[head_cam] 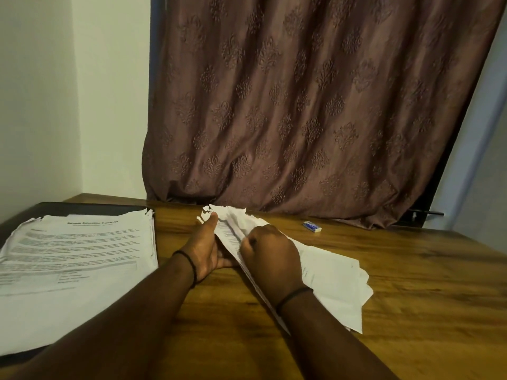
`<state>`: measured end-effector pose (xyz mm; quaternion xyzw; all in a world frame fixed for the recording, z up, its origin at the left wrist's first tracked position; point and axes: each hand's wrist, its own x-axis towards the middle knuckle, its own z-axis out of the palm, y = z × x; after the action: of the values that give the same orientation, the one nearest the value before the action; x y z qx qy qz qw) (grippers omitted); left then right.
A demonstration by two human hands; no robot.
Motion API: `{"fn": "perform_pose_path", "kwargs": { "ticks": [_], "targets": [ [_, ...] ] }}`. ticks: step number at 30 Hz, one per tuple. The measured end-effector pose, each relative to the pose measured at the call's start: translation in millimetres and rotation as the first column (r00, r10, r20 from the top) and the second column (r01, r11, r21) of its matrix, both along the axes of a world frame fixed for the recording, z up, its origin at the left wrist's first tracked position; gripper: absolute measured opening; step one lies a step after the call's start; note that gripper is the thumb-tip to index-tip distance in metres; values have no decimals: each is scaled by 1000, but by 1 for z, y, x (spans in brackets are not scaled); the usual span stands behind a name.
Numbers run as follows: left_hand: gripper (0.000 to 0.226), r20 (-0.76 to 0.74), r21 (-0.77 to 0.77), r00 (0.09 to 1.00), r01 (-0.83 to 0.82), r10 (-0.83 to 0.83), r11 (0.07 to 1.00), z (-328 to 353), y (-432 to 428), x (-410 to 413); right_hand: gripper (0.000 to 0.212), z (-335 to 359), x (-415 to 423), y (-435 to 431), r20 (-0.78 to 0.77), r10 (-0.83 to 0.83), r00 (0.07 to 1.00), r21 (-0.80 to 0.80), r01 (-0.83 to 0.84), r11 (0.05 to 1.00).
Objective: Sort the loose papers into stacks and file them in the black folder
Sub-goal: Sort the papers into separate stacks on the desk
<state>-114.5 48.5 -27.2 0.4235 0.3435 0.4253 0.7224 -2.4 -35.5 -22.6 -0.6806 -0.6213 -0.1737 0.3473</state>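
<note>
1. The right hand [270,250] is pinching the ragged white paper sheaf [329,278] at the brown wooden counter's [411,283] middle; the spread left hand [204,250] is bracing it.
2. Light, floppy, likely slippery: both edges are needing support.

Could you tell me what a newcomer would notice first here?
First, the two hands mid-table: the right hand grips a loose bundle of papers while the left hand rests against it. Then the thick paper stack on the black folder at left, and the patterned brown curtain behind.
</note>
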Motion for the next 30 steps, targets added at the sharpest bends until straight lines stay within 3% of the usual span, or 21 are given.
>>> {"fn": "perform_pose_path", "kwargs": {
  "ticks": [1,2,3,4,5,6,7,9,11,13,15,16,18,21,23,27,29,30],
  "targets": [
    [41,-147,130,978,-131,150,983,0,1,1,22,1,4,0,-81,-26,996,34,29,999],
    [39,-323,318,872,-266,368,910,-2,5,2,19,2,8,1,-181,-45,982,66,58,996],
    [40,-455,518,683,-320,572,793,-2,8,1,17,2,13,2,-278,-56,959,92,85,992],
    [38,-465,676,515,-319,720,665,1,5,1,16,0,17,3,-353,-61,934,109,106,988],
    [35,-397,776,457,-295,796,557,5,2,0,16,-1,20,4,-405,-60,912,125,120,985],
    [40,-351,823,472,-258,809,507,6,2,2,17,-2,22,7,-445,-46,894,137,119,983],
    [49,-358,818,534,-217,766,533,7,1,5,20,-4,23,9,-470,-23,882,147,103,984],
    [63,-425,691,717,-137,552,710,11,-7,15,30,-5,21,12,-476,19,879,144,57,988],
    [67,-384,515,864,-91,324,852,13,-17,26,37,-5,17,11,-473,59,879,145,12,989],
    [62,-385,456,884,-66,264,888,13,-21,31,33,-4,16,9,-476,93,874,156,-20,988],
    [43,-432,433,856,-78,283,898,11,-21,31,26,-1,16,6,-472,90,877,140,-26,990],
    [28,-451,409,842,-98,294,907,9,-19,30,28,0,18,5,-434,59,899,128,-3,992],
    [15,-442,402,819,-184,366,897,5,-13,29,27,3,21,0,-212,-23,977,189,64,980],
    [16,-367,556,719,-340,591,759,11,-7,24,21,4,27,0,111,-165,980,304,124,944],
    [20,-289,619,640,-442,711,650,25,-9,16,26,6,25,0,197,-198,960,330,125,936],
    [31,-106,715,447,-586,888,381,70,-22,-18,26,3,11,1,270,-115,956,172,70,983],
    [32,39,763,398,-604,916,230,96,-31,-44,14,0,1,-1,343,-61,937,37,51,998],
    [31,107,782,382,-602,918,160,109,-35,-57,23,-2,-3,1,353,-52,934,-32,67,997]
  ]
}}
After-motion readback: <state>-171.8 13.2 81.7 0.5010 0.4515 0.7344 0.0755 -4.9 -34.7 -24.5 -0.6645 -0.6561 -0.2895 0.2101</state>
